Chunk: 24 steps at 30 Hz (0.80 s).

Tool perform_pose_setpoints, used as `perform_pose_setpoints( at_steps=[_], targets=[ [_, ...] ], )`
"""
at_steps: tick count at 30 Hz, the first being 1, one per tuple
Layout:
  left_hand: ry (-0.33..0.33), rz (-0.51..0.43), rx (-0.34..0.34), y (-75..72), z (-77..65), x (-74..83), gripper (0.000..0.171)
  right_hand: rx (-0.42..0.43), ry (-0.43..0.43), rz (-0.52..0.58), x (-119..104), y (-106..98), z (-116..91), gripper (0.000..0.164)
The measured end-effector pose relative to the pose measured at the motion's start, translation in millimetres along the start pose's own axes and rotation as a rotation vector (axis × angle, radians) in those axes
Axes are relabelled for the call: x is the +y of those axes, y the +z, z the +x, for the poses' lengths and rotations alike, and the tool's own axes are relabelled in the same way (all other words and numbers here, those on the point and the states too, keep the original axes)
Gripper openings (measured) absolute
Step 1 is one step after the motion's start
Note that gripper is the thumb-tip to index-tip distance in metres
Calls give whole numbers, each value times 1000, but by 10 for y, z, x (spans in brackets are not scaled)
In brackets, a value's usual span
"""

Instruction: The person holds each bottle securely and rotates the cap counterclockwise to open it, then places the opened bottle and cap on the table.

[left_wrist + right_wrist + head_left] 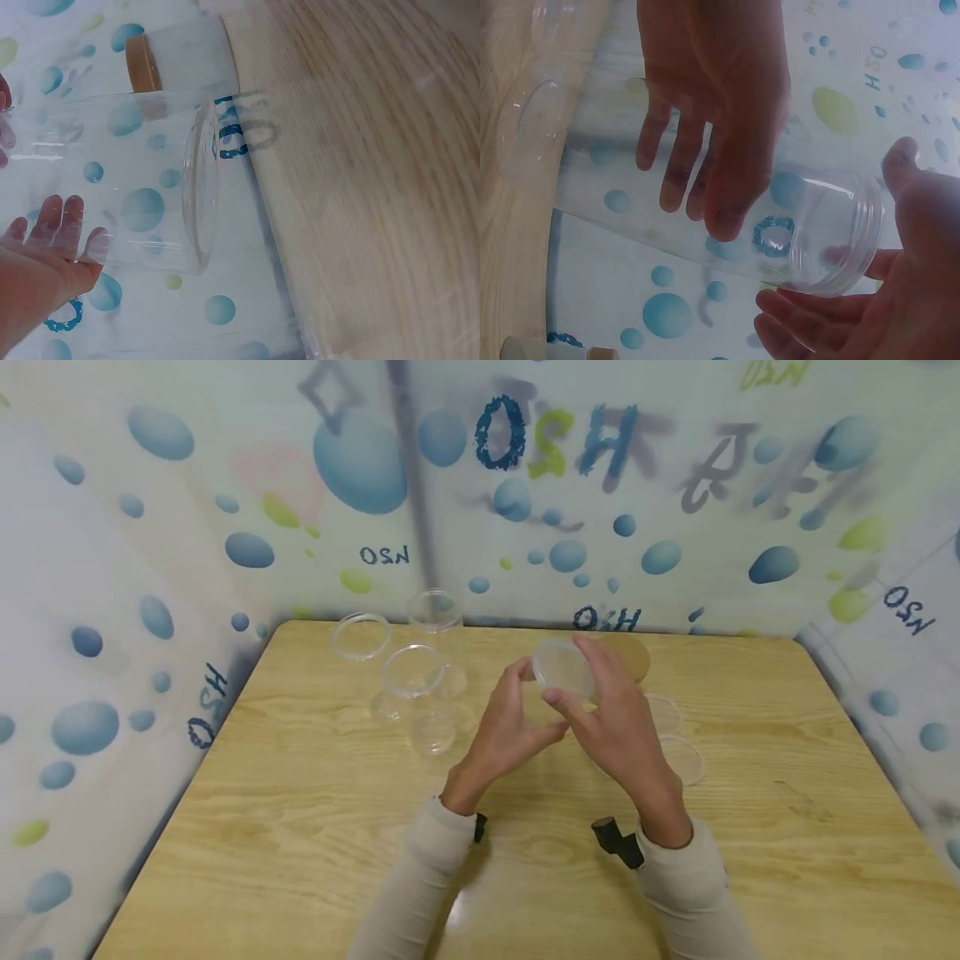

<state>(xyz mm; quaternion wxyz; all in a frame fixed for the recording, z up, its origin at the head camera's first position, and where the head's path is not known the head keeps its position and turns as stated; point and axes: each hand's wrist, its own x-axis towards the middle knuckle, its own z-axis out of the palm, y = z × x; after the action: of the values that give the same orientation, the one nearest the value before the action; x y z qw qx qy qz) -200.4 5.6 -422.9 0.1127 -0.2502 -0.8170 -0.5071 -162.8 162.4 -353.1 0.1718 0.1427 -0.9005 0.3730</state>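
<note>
Beyond creased sleeves (686,881), left grip (504,731) and right grip (618,727) hold a clear cylinder (146,176).

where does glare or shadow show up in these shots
Head view: a pale glare patch on the tabletop beside the left sleeve, with a soft shadow there too; left wrist view: bright streaks along the clear container; right wrist view: highlights on its rim.

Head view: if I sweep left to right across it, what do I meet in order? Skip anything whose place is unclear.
Leftmost standing clear jar, nearest standing clear jar, left hand, held clear jar, right hand, nearest flat clear disc.
</note>
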Motion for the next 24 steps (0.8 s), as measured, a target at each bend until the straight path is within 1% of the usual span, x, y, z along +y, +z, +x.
perform_pose_setpoints(
  at_steps=[2, 5, 8, 12, 14, 17, 19, 21, 24],
  targets=[
    [-1, 9, -8, 13, 25, 22, 85, 19, 7, -11, 22, 0, 9, 73],
    [-30, -3, -21, 12, 30, 39, 84, 47, 2, -4, 43, 16, 10, 72],
    [-56, -6, -19, 11, 7, 52, 89, 89, -18, 16, 50, 47, 7, 69],
    [-40, 22, 21, 13, -18, 78, 103, 153, -38, 26, 21, 88, 12, 65],
    [-36, 49, 55, 31, -18, 98, 105, 178, -46, 19, 15, 93, 16, 63],
    [-40, 102, 109, 63, -15, 131, 99, 197, -58, 8, 27, 87, 22, 63],
    [-48, 121, 131, 81, -12, 148, 93, 202, -66, 4, 42, 82, 23, 63],
    [-54, 123, 134, 90, -12, 157, 91, 206, -71, 9, 55, 78, 20, 63],
    [-60, 92, 107, 85, -17, 153, 90, 206, -77, 30, 68, 81, 13, 63]
  ],
)
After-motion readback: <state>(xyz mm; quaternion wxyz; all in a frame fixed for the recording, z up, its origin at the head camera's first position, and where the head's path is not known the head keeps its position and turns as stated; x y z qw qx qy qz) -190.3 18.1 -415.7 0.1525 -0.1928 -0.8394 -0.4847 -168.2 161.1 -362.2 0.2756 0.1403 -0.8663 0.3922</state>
